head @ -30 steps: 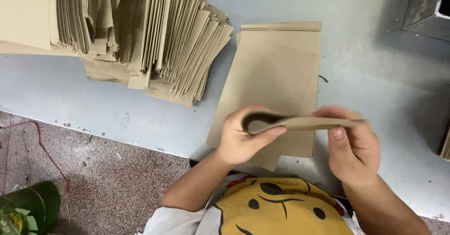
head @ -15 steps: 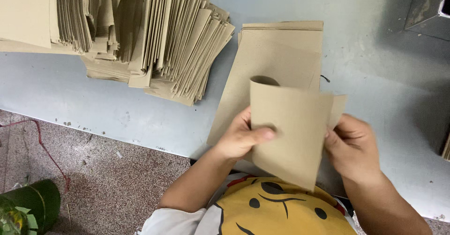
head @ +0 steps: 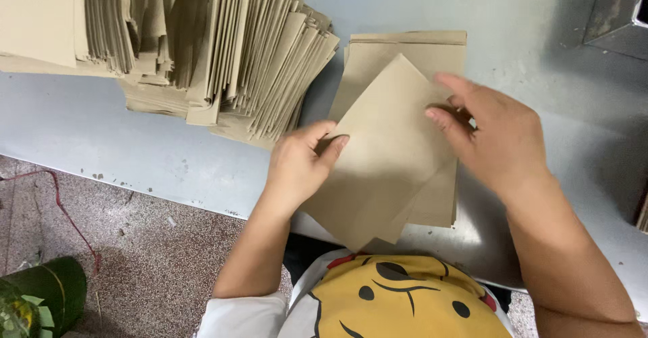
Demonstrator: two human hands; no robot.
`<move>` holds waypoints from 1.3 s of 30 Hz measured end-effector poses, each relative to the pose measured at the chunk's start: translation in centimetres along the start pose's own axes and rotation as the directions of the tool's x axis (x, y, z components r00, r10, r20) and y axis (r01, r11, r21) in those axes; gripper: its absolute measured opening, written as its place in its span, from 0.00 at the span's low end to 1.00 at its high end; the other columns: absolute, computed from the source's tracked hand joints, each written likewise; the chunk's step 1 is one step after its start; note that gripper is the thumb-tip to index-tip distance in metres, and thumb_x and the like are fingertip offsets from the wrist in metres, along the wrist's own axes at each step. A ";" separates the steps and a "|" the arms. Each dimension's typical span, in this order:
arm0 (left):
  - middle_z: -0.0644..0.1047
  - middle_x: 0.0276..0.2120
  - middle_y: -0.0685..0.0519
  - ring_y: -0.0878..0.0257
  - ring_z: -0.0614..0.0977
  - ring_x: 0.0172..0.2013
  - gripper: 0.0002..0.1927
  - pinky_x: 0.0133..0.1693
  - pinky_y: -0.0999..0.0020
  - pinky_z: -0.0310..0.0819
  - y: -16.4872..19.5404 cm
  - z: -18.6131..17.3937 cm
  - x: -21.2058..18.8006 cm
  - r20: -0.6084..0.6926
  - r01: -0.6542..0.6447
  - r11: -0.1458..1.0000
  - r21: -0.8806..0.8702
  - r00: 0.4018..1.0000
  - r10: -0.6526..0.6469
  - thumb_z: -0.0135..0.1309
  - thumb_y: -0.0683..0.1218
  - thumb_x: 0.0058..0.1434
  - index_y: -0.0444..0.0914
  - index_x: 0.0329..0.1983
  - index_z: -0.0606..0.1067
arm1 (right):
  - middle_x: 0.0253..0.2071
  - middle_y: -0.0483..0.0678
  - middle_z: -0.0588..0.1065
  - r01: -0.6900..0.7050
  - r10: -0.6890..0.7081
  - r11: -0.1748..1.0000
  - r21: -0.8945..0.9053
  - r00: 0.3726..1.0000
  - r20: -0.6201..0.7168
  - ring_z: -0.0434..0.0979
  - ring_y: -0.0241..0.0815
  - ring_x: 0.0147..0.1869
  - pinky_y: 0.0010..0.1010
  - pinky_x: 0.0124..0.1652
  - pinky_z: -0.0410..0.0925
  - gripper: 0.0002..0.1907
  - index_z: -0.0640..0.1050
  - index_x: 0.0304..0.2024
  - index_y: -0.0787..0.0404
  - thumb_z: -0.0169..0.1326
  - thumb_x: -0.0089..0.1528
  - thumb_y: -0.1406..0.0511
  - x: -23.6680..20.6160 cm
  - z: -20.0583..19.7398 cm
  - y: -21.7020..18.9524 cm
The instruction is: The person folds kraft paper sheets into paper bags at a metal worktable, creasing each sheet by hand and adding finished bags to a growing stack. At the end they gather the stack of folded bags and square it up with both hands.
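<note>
A flat brown paper bag (head: 388, 156) lies turned at an angle on top of another brown paper bag (head: 412, 48) on the grey table (head: 135, 142). My left hand (head: 300, 162) grips the tilted bag's left edge, thumb on top. My right hand (head: 496, 135) is over its right corner, fingers bent and touching the edge. The lower bag shows only at its top and right side.
A big heap of the same brown paper bags (head: 202, 48), standing on edge and fanned, fills the table's upper left. A dark metal box (head: 617, 11) sits at the upper right. Below the table edge are speckled floor, a red cable (head: 61, 206) and a green object (head: 40, 297).
The bag was held up edge-on with its mouth open a second ago. It then swung flat, and now lies lowered onto the bag on the table. Both hands moved forward with it.
</note>
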State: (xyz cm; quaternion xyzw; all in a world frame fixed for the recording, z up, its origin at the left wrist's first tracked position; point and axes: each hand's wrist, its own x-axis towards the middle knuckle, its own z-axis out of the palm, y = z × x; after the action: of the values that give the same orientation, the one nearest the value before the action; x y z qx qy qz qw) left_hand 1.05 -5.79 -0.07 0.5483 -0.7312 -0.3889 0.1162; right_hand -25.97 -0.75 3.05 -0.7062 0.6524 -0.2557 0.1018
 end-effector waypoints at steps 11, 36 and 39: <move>0.79 0.56 0.44 0.63 0.79 0.54 0.24 0.56 0.67 0.73 -2.2 6.5 0.0 -0.241 -0.150 0.825 -0.545 0.970 0.017 0.50 0.40 0.72 0.39 0.70 0.64 | 0.56 0.54 0.75 0.423 -0.403 0.906 -0.007 0.869 0.288 0.75 0.52 0.58 0.40 0.46 0.70 0.29 0.74 0.54 0.62 0.59 0.55 0.53 -8.5 3.3 -5.8; 0.80 0.48 0.45 0.49 0.81 0.53 0.14 0.54 0.55 0.76 1.8 3.3 -3.8 0.127 -0.736 0.656 0.165 0.676 0.726 0.64 0.44 0.50 0.37 0.38 0.76 | 0.56 0.43 0.79 0.404 -0.385 0.914 0.048 0.821 0.421 0.77 0.39 0.60 0.31 0.47 0.73 0.16 0.81 0.48 0.56 0.55 0.57 0.63 -7.2 2.4 -0.2; 0.79 0.48 0.44 0.49 0.81 0.54 0.10 0.54 0.54 0.76 2.2 3.3 -4.3 0.147 -0.724 0.640 0.256 0.683 0.715 0.61 0.45 0.53 0.37 0.37 0.76 | 0.56 0.43 0.78 0.392 -0.375 0.920 0.026 0.855 0.359 0.77 0.39 0.60 0.32 0.46 0.72 0.19 0.80 0.50 0.56 0.56 0.58 0.59 -7.4 2.3 -0.8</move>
State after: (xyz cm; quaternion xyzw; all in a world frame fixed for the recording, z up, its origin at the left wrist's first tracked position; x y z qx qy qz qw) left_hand -0.90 -0.29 0.31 0.2168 -0.9395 -0.2061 0.1666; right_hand -24.24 6.13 -0.20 -0.8587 0.4751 -0.1223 0.1485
